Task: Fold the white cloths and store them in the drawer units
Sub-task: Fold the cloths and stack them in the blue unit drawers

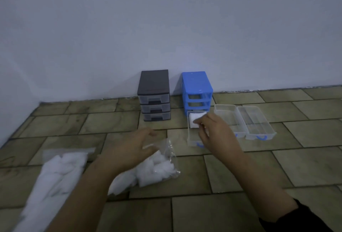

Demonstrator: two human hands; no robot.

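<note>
1. A person sits or kneels on a tiled floor (240, 172) facing a pale wall (166, 18), both bare forearms reaching forward.
2. The right hand (214, 131) is over a clear drawer (190, 137) with a blue handle, which is pulled out of the bottom slot of the blue drawer unit (197, 91) and rests on the floor.
3. Its fingers (200, 123) are curled and pinch the near edge of a folded white cloth (194, 120) that lies in the far end of this drawer.
4. The left hand (133, 146) hovers above a clear plastic bag (166, 157) with crumpled white cloths (155, 170) at its mouth; its fingers are spread and loosely bent. Motion blur makes it hard to tell whether they touch the bag.
5. A second, larger heap of white cloths in plastic wrapping (53, 176) lies at the left near the left forearm.
6. Two more clear drawers (229, 118) (257, 122) with blue handles sit side by side on the floor, just right of the blue unit.
7. A dark drawer unit (154, 94) with three closed translucent drawers stands against the wall, just left of the blue one.
8. A dark sleeve (299, 220) shows on the right arm at the lower right corner.
</note>
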